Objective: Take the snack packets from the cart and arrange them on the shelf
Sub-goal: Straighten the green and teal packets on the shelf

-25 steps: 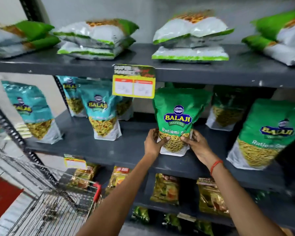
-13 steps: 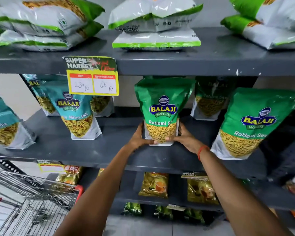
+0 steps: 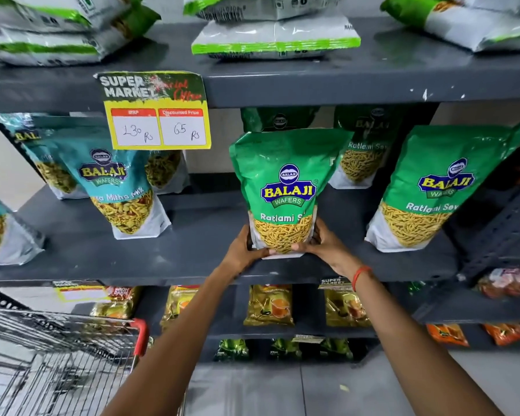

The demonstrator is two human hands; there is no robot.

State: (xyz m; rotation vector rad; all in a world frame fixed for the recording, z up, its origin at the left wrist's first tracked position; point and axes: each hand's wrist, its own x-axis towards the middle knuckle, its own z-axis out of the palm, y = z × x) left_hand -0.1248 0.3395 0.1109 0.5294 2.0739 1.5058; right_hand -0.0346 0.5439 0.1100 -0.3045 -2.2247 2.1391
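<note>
Both hands are on the same green Balaji Ratlami Sev packet (image 3: 285,187), which stands upright on the middle shelf (image 3: 198,253) close to its front edge. The left hand (image 3: 246,250) cups the bottom left corner and the right hand (image 3: 321,244) cups the bottom right, fingers (image 3: 300,247) of both wrapped around the base of the pack, thumbs across the front near the clear window with the yellow sev. So both grips are closed on that one pack. There's a red thread (image 3: 361,276) on the right wrist.

Just behind it sits another green pack (image 3: 279,120), mostly hidden, only its top showing. To the right there are two more Ratlami Sev packs, one further back (image 3: 364,151) and a big one up front (image 3: 436,190) leaning a bit. On the left half of the same shelf are the teal Balaji Mitha Mix packs (image 3: 117,187), standing upright.

A yellow price tag (image 3: 156,115) hangs off the edge of the top shelf, handwritten 130 Rs and 65 Rs. Up top, white and green bags (image 3: 276,37) lie flat in stacks. The shelf below has golden-yellow pouches (image 3: 269,304), and orange ones (image 3: 446,333) off to the right.

The wire shopping cart (image 3: 60,355) with its red handle corner is at bottom left, beside the left forearm. Can't really tell what's in it, too blurry.
</note>
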